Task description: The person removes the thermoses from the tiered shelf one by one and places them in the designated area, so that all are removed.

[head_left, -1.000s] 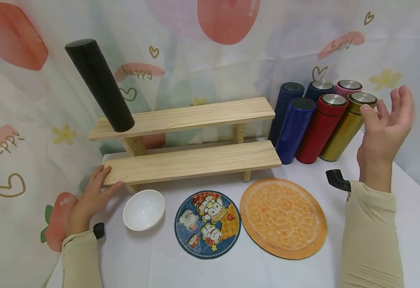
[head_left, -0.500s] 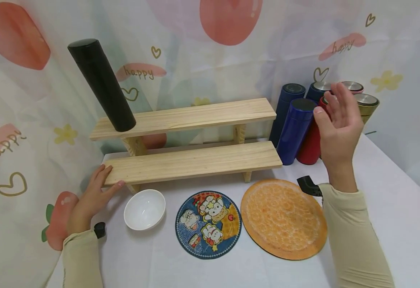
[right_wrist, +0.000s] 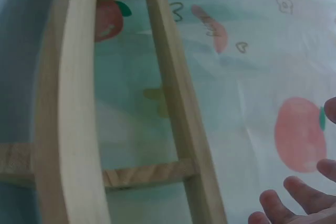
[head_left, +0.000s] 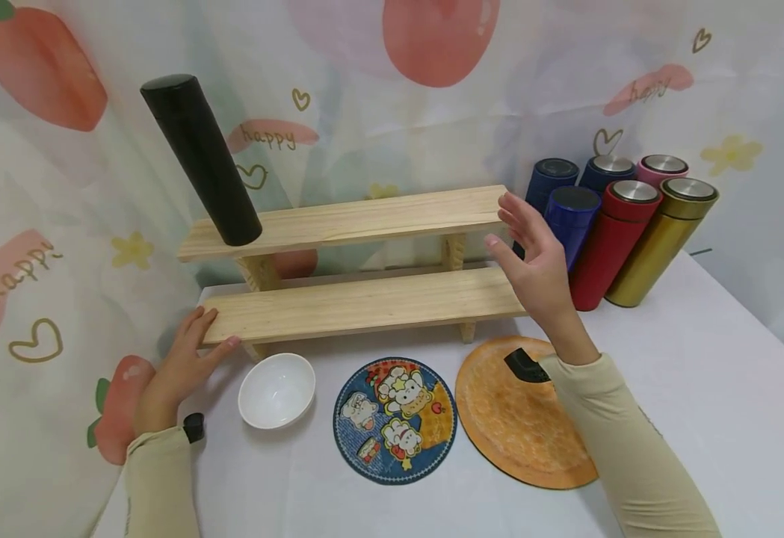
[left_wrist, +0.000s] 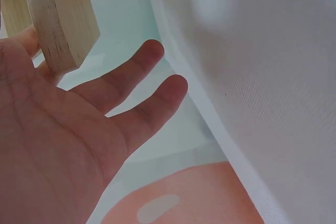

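Note:
My left hand (head_left: 175, 377) rests at the left end of the lower board of a two-tier wooden shelf (head_left: 365, 299). Its thumb and fingertips touch the board's corner; in the left wrist view two fingers stretch out free past the wood. My right hand (head_left: 541, 273) hovers, holding nothing, before the shelf's right end, fingers spread and slightly bent. It partly hides a blue thermos (head_left: 575, 213). On the upper tier's left end stands a black thermos (head_left: 203, 161). Near the right hand stand a red thermos (head_left: 613, 246) and a gold thermos (head_left: 661, 243).
Behind stand two dark blue thermoses and a pink thermos (head_left: 661, 170). A white bowl (head_left: 277, 391), a round cartoon mat (head_left: 394, 421) and an orange round mat (head_left: 513, 433) lie before the shelf. A patterned curtain (head_left: 432, 134) closes the back and left sides.
My right hand has swept left from beside the gold thermos, past the red one, to the shelf's right end. The left hand stays on the lower board. The view has shifted slightly.

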Available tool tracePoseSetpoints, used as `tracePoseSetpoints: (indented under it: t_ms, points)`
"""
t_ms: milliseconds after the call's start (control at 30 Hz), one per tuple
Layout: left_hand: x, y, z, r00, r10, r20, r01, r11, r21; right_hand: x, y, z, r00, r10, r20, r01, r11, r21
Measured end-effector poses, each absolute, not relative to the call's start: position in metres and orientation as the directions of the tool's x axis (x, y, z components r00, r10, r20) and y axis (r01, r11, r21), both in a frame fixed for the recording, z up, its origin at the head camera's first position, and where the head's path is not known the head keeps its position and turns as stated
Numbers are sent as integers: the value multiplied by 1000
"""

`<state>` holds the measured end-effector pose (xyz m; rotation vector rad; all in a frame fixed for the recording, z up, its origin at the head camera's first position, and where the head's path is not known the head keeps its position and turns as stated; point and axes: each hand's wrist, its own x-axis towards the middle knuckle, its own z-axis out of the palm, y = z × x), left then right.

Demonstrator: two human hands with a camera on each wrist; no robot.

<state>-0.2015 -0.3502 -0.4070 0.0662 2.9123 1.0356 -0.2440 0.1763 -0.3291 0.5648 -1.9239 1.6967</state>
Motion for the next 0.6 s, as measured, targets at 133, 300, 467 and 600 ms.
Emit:
tracePoseSetpoints:
  t_ms: [133, 300, 467, 600]
  points:
    - [-201, -349, -407, -998, 52, -42, 14, 774, 633, -248, 166, -333, -821, -18, 571, -567, 147, -811]
    - [-199, -349, -407, -998, 46, -41, 9, 775, 632, -253, 152, -333, -829, -57, 556, -559, 123, -820]
    - [-200, -347, -405, -998, 41, -49, 1, 775, 631, -257, 139, -331, -822, -92, 563, -570, 103, -815]
    - [-201, -348, -405, -998, 36, -59, -9, 777, 630, -260, 130, -328, -812, -114, 572, -582, 82, -809]
